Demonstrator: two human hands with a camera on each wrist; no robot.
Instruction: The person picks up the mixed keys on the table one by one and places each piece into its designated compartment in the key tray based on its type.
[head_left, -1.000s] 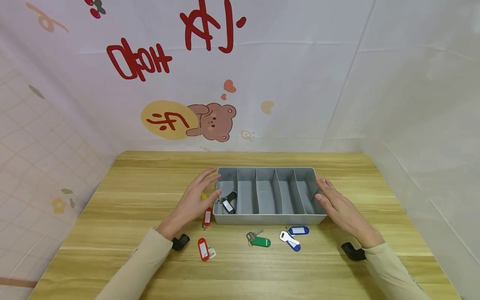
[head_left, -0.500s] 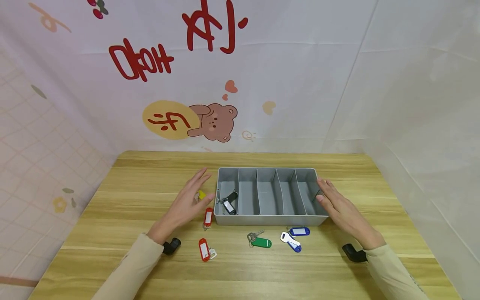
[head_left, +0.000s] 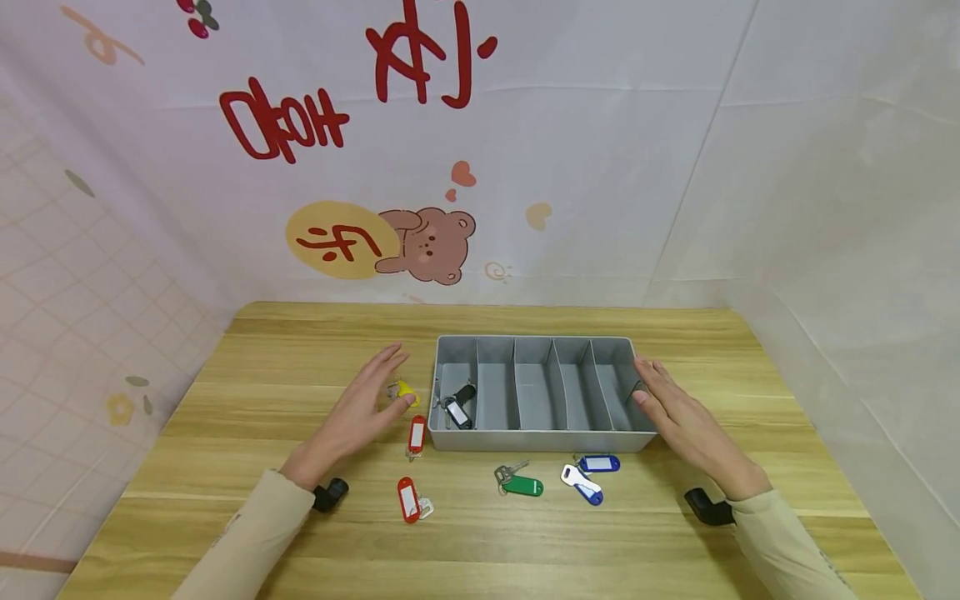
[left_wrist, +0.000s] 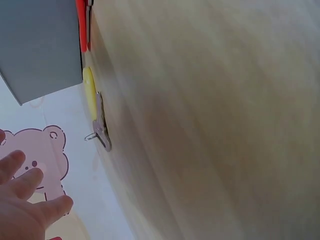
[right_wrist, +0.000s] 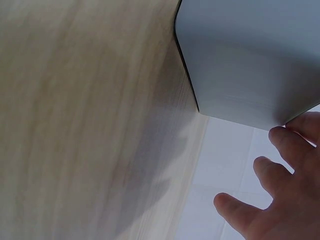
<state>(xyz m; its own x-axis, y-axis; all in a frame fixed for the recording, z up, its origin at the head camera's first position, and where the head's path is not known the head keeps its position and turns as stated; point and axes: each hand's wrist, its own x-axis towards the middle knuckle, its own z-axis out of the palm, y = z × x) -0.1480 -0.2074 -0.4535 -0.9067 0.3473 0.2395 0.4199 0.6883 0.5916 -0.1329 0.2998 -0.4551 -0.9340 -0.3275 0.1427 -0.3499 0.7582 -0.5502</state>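
A grey tray [head_left: 540, 442] with several compartments stands on the table, and black-tagged keys [head_left: 457, 410] lie in its leftmost one. My left hand [head_left: 352, 421] hovers left of the tray, fingers spread and holding nothing. Close by its thumb lies a yellow-tagged key [head_left: 407, 392], which the left wrist view shows on the wood beyond the hand. My right hand [head_left: 686, 421] is at the tray's right end, fingers extended, fingertips right at the rim. In the right wrist view its fingers [right_wrist: 290, 145] overlap the corner of the tray wall.
In front of the tray lie a green-tagged key [head_left: 521, 484] and two blue-tagged keys [head_left: 587, 490]. Two red-tagged keys [head_left: 408, 500] lie near the tray's left front. A printed white sheet [head_left: 600, 150] rises behind the wooden table [head_left: 525, 558].
My left hand has drawn away from the tray's left end, moving left, so the yellow-tagged key shows more fully. The right hand stays at the right end.
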